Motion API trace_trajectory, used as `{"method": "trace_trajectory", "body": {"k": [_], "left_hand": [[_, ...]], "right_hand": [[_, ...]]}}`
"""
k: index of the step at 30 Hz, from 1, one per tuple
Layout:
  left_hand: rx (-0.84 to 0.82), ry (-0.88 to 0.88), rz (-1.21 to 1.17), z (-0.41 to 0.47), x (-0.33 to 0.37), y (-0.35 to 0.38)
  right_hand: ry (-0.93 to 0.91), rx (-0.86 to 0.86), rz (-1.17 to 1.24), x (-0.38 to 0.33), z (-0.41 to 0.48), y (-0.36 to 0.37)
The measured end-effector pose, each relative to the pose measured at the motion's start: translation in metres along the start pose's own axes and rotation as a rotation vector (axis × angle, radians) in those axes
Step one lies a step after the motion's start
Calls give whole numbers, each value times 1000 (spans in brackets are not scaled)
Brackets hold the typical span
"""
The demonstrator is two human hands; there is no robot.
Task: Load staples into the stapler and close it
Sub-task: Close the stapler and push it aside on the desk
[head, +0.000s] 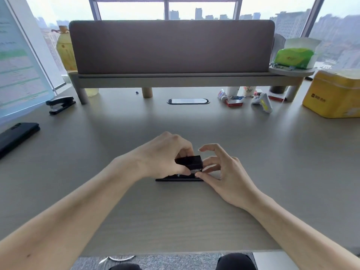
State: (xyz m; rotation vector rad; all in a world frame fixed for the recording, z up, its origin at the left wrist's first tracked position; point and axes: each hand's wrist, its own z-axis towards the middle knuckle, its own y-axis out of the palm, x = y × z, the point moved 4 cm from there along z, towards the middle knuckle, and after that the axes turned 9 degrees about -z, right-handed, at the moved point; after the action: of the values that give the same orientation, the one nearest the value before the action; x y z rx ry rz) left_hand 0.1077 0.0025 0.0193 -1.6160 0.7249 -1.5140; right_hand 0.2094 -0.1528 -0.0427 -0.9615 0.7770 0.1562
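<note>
A small black stapler (190,162) rests on the desk in front of me, its base flat and its top part raised off the base. My left hand (165,154) grips the raised top from the left. My right hand (220,172) is at the stapler's right end, thumb and forefinger pinched at the metal front of the magazine (195,171). Whether staples are between those fingers cannot be told. The other right fingers are spread and lifted.
A second, larger black stapler (61,104) sits far left by a leaning document stand (21,71). A black case (17,136) lies at the left edge. A red staple box (233,103), small items and a yellow tin (333,94) stand at the back right under the shelf (175,77).
</note>
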Motion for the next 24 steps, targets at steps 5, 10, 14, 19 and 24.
{"method": "trace_trajectory", "body": {"k": [5,10,14,19,24], "left_hand": [[63,-76,-123,3,-8,11],[140,-199,-145,6,-14,32],[186,-200,-78,7,-14,38],[236,-193,-59,6,-14,39],[252,-191,-57,5,-14,41]], "right_hand": [[3,-16,27,1,1,0],[5,-27,56,0,1,1],[7,-31,62,1,1,1],[9,-21,62,1,1,1],[24,-40,72,2,2,4]]}}
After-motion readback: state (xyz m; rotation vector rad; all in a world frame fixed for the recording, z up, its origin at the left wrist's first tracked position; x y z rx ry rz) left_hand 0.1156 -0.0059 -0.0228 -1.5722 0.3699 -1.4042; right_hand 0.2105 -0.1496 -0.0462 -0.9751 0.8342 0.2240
